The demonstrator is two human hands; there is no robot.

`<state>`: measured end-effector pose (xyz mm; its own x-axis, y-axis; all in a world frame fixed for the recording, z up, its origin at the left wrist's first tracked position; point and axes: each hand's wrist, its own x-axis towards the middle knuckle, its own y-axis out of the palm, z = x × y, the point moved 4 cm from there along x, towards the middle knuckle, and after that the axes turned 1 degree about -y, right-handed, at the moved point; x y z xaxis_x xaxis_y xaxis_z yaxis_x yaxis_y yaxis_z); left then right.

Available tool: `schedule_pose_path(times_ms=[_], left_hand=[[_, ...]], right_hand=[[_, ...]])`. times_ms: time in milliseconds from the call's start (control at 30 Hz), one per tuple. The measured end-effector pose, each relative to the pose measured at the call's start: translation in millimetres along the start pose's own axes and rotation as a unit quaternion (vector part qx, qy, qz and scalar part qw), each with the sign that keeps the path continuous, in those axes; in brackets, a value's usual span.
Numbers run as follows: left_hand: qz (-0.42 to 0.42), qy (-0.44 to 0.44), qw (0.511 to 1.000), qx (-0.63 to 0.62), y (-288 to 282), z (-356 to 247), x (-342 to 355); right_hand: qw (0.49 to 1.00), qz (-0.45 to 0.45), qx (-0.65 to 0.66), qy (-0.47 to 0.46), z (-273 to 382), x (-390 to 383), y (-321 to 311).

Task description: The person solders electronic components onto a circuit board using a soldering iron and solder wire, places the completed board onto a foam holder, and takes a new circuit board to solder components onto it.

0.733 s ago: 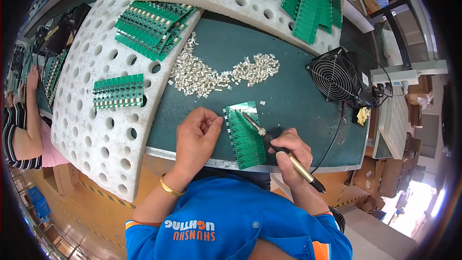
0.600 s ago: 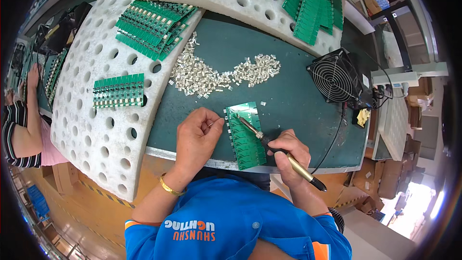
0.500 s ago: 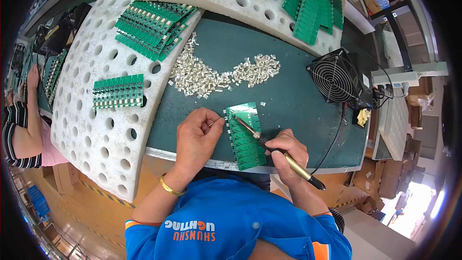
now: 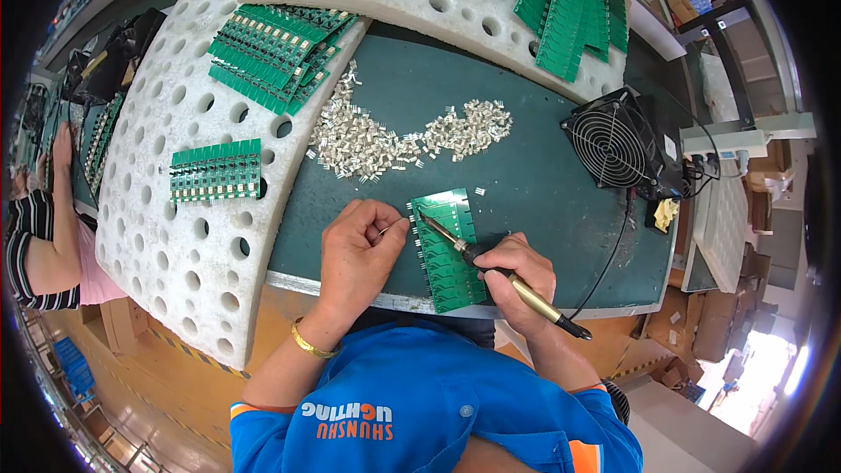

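Head view: soldering a green circuit board [image 4: 447, 254] lying flat on the dark mat [image 4: 543, 175] nr the front edge.
L hand [image 4: 357, 250] pinches a thin wire at board's left edge; R hand [image 4: 519, 278] closed round soldering iron [image 4: 491, 267], tip on board. Board prob. light, stiff, fragile; hold by edges.

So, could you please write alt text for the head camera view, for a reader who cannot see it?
A person's right hand holds a soldering iron with its tip on a green circuit board lying on a dark green mat, while the left hand pinches something small at the board's edge. A pile of small metal parts and a black fan sit behind.
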<state>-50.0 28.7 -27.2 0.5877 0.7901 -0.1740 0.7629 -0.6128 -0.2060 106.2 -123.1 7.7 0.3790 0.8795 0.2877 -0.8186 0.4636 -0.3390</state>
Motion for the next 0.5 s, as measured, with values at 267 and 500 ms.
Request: schedule_pose_path(times_ms=[267,500], left_hand=[[-0.007,-0.002,1.000,0.006,-0.1,-2.6,0.1],[-0.011,0.002,1.000,0.024,-0.1,-6.8,-0.2]], right_hand=[[1.000,0.003,0.008,0.001,-0.1,1.1,0.1],[1.000,0.001,0.014,-0.001,1.1,2.5,0.1]])
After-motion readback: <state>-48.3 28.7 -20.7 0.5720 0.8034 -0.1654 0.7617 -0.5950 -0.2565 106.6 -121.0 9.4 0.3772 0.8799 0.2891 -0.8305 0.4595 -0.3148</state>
